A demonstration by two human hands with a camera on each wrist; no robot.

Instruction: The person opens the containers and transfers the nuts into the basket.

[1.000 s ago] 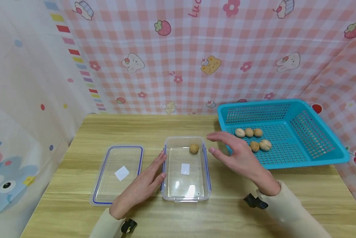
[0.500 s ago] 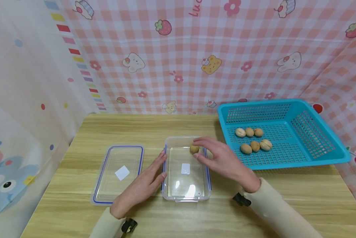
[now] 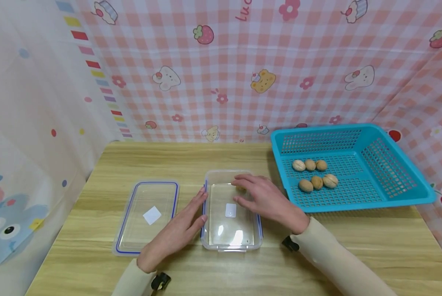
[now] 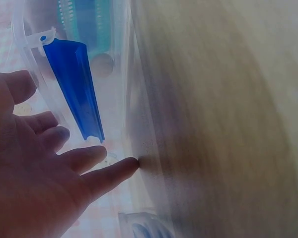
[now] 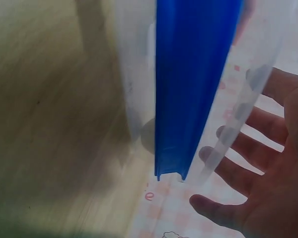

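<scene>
In the head view a clear plastic container [image 3: 231,234] with blue side clips stands mid-table. My left hand [image 3: 178,228] lies along its left side with straight fingers, fingertips right at the wall. My right hand [image 3: 263,197] reaches over the right rim into the back part, its fingers loosely bent. From above it mostly covers a walnut inside. Through the container wall, the right wrist view shows that walnut [image 5: 148,136] low down, apart from the spread fingers [image 5: 258,148]. The left wrist view also shows the walnut [image 4: 103,65], beyond the blue clip [image 4: 74,84].
Left of the container, a clear lid [image 3: 132,230] with a blue seal lies flat. At the right stands a turquoise basket [image 3: 357,172] holding several walnuts [image 3: 317,183] in two rows. A gingham cloth [image 3: 191,107] hangs behind the wooden table [image 3: 191,158].
My right hand has moved left from beside the basket to over the container, now covering the walnut there. Walnuts it partly hid in the basket are uncovered. My left hand has stayed put.
</scene>
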